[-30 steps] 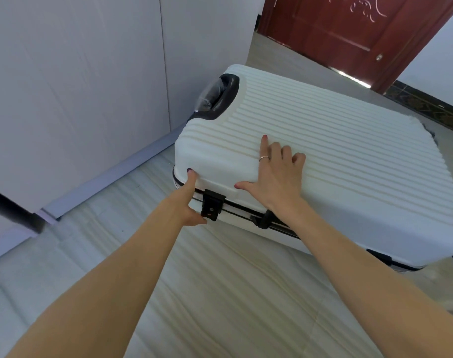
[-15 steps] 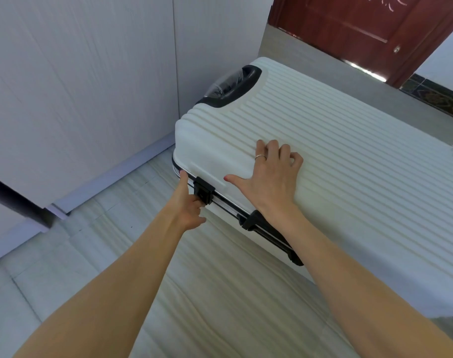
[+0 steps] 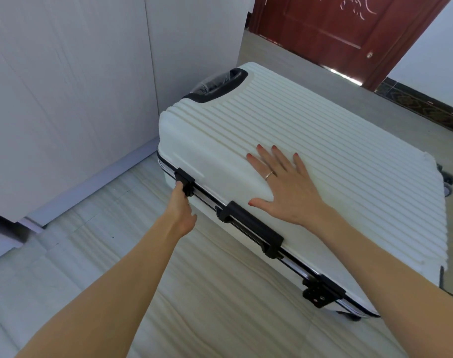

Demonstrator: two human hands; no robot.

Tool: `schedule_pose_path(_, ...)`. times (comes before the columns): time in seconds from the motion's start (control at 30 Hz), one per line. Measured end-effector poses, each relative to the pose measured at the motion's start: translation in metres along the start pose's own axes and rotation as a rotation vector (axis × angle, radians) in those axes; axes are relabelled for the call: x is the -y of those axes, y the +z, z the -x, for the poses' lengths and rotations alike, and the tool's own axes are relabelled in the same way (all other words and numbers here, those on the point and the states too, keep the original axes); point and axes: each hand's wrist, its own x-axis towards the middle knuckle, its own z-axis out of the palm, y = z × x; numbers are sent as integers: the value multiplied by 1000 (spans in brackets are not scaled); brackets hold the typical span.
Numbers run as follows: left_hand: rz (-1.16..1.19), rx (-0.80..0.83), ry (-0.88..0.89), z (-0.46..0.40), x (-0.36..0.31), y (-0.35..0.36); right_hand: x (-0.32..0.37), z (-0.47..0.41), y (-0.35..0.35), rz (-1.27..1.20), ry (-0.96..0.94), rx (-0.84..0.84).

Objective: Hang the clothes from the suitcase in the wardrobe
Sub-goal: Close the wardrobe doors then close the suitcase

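Observation:
A white ribbed hard-shell suitcase [image 3: 323, 156] lies flat and closed on the pale floor, so the clothes inside are hidden. My right hand [image 3: 285, 187] rests flat on its lid, fingers spread. At the near edge my left hand [image 3: 181, 205] reaches the left black latch [image 3: 184, 180], thumb against it and fingers curled under. A black side handle [image 3: 248, 228] and a second latch [image 3: 323, 293] sit further right along the same edge. White wardrobe doors [image 3: 65, 99] stand closed on the left.
A dark red door [image 3: 336, 29] stands at the back right beyond the suitcase. Suitcase wheels [image 3: 447, 182] stick out on the right. A dark bar [image 3: 3, 226] crosses the lower left near the wardrobe base.
My right hand has slid right on the lid and spread its fingers. My left hand stays at the left latch. The view has drawn back, showing the second latch.

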Motion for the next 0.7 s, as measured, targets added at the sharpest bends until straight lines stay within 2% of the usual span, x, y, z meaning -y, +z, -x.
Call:
schedule_pose_path(0.13,-67,-44,21,-1,8,8,3,-11,2,10,3,-41)
schedule_pose_path(0.33,-116,-20,-81,11,16,25,5,-62,-2,-60,94,-52)
schedule_pose_path(0.4,-119,11,-163,17,18,32,2,-63,-2,-81,81,-54)
schedule_pose_path(0.53,-197,90,-453,30,33,42,-15,-17,8,-57,76,-64)
schedule_pose_path(0.7,-183,157,-593,39,49,65,-22,9,18,-82,181,-85)
